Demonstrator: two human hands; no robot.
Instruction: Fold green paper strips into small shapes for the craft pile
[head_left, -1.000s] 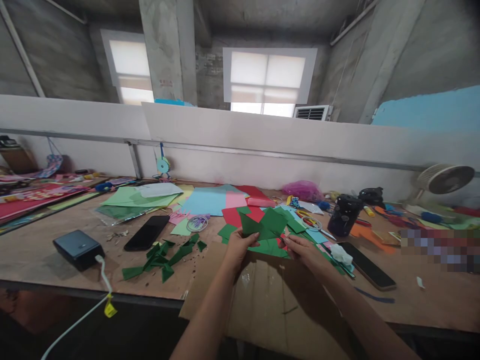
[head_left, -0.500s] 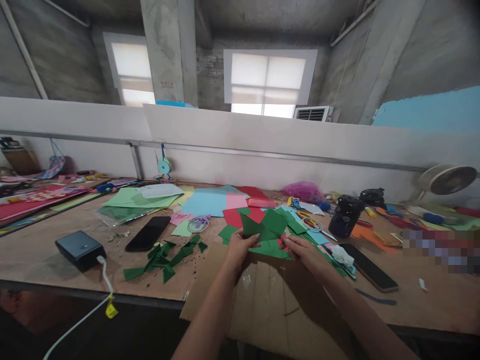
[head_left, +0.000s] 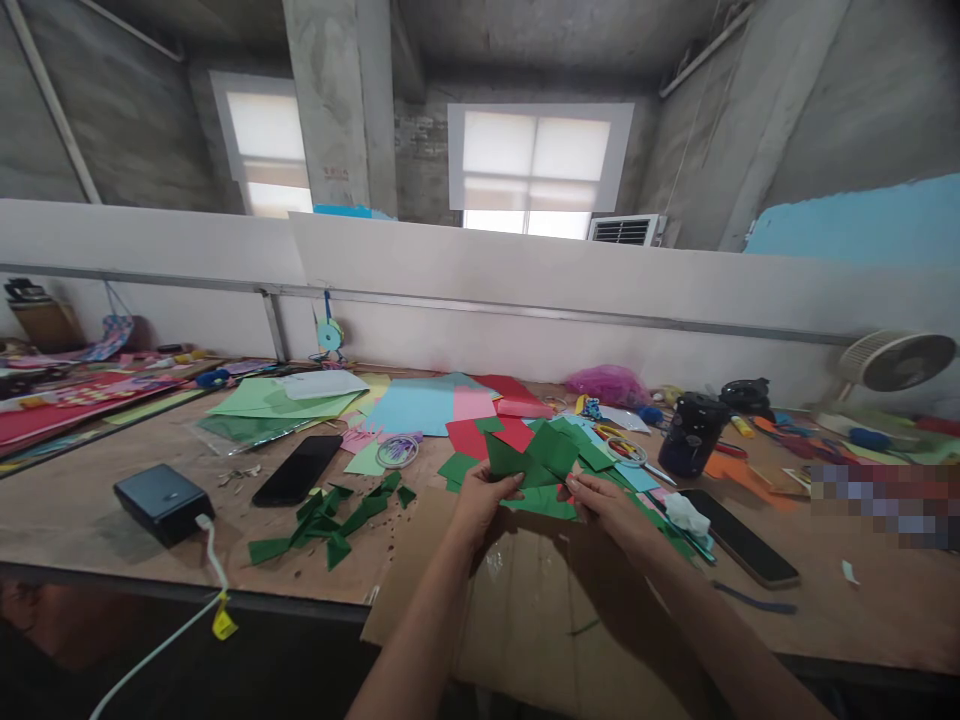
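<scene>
A wooden workbench [head_left: 67,515] runs before a white partition [head_left: 450,262]. Above a cardboard sheet [head_left: 525,610], the left hand [head_left: 480,498] pinches the near left edge of a green paper piece [head_left: 526,464]; the right hand [head_left: 602,500] closes on its lower right edge, any tool there too small to tell. Folded green strips [head_left: 319,510] lie left of the left hand, a dark tumbler [head_left: 690,437] right of the right.

Windows [head_left: 535,160] glow white beneath a dim ceiling [head_left: 525,40], while soft shadow crosses the cardboard [head_left: 517,620] below.
</scene>
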